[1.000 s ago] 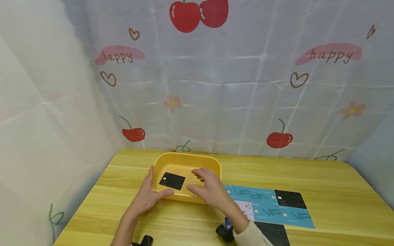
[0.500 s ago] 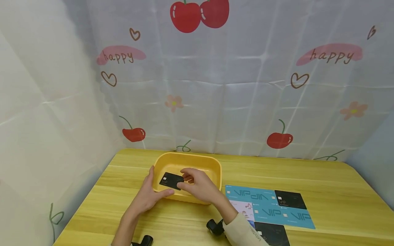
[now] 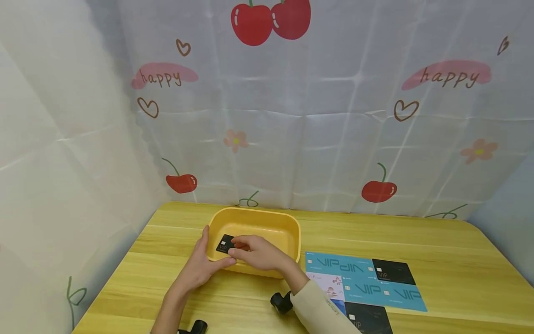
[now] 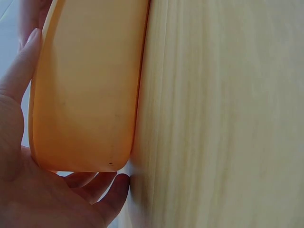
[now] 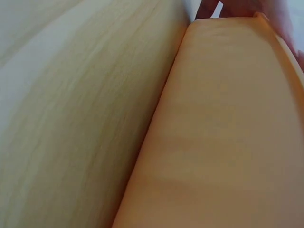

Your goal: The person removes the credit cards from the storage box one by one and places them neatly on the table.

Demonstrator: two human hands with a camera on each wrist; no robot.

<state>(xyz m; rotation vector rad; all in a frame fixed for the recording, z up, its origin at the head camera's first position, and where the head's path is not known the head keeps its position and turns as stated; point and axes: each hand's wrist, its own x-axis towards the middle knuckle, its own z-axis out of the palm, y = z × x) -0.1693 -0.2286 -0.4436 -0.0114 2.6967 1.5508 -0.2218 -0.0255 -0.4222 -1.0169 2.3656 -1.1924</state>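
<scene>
In the head view a yellow plastic tray (image 3: 288, 227) stands on the wooden table. My left hand (image 3: 201, 265) holds its left end, thumb over the front rim and fingers round the side; the left wrist view shows this hand (image 4: 47, 194) curled about the tray's end (image 4: 90, 95). A black VIP card (image 3: 224, 246) lies in the tray's left part. Over its right part is my right hand (image 3: 260, 253), thumb and bent fingers at the card, hiding that half. Whether they pinch it cannot be seen. The right wrist view shows mainly the tray's outer wall (image 5: 223, 133).
Right of the tray, several cards lie edge to edge on the table: blue VIP cards (image 3: 367, 287), a pink-white card (image 3: 327, 284), a black card (image 3: 393, 271) and another black card (image 3: 367, 320). A blue card is partly covered by my right sleeve (image 3: 319, 306). A cherry-printed curtain (image 3: 300, 157) hangs behind.
My right hand has moved left inside the tray, from beside the black card to over its right half, and the fingers have drawn closer together. The left hand and tray look unmoved.
</scene>
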